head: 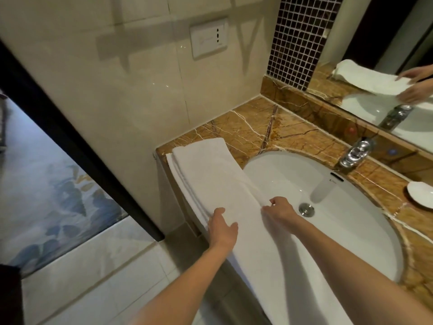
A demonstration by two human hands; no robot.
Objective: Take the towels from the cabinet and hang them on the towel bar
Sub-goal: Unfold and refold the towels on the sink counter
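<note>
Towel (210, 170) out of cabinet, we judge: folded along left edge of counter (246, 127), overlapping sink (351, 231) rim. Our left hand (221, 228) flat on it; right hand (280, 211) pinches its sink-side fold. Hanging remains; bar unseen.

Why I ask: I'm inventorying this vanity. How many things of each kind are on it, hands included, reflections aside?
Folded towel pile: 1
Sink: 1
Faucet: 1
White dish: 1
Hands: 2, left hand and right hand
Total: 6
</note>
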